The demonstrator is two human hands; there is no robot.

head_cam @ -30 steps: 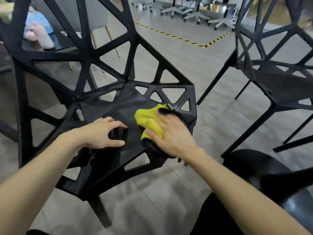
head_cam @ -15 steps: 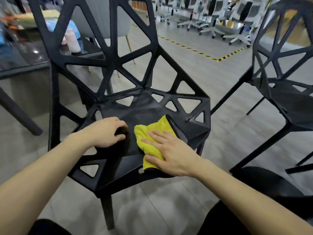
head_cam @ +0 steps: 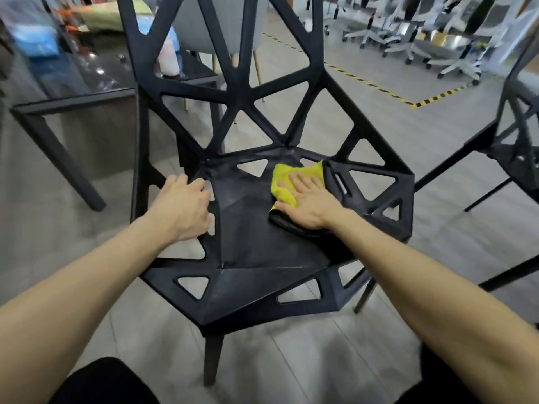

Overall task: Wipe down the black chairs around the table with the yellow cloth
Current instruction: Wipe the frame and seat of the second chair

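A black chair with a lattice of triangular holes stands right in front of me. The yellow cloth, with a black underside showing at its near edge, lies on the far right part of the seat. My right hand presses flat on the cloth with straight, spread fingers. My left hand grips the seat's left edge, fingers curled into the holes there.
A dark glass table with a pale bottle and blurred items stands at the back left. A second black chair is at the right. Behind lie a yellow-black floor tape line and several white office chairs.
My right hand has slid the cloth from the seat's near right part towards the back right. My left hand has shifted left to the seat's left edge. My view has pulled back.
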